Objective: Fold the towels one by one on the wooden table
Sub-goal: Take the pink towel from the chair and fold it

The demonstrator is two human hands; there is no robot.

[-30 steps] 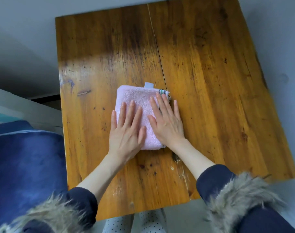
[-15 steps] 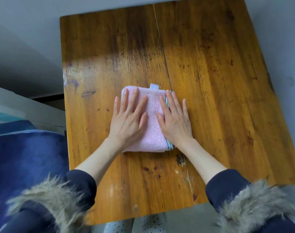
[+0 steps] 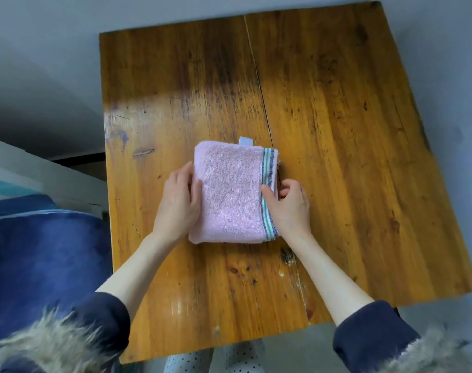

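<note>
1. Nearest us, our two forearms reach out of dark sleeves (image 3: 369,335) with fur trim, over the front edge of the wooden desk (image 3: 337,130).
2. Our left hand (image 3: 179,203) grips the left edge of the folded pink towel (image 3: 229,195): the thumb lies on top of the cloth and the fingers curl down along its side.
3. Our right hand (image 3: 290,204) holds the right edge, where the towel carries grey, green and white stripes; the thumb presses on the striped band and the fingers curl round the edge beside it.
4. The towel lies flat on the desk between our hands, a compact rectangle near the middle of the top, just left of the seam that runs across the boards.
5. A small white tag (image 3: 246,140) sticks out from the towel's far edge.
6. Off the desk on the left, there is a blue cushion (image 3: 41,251).
</note>
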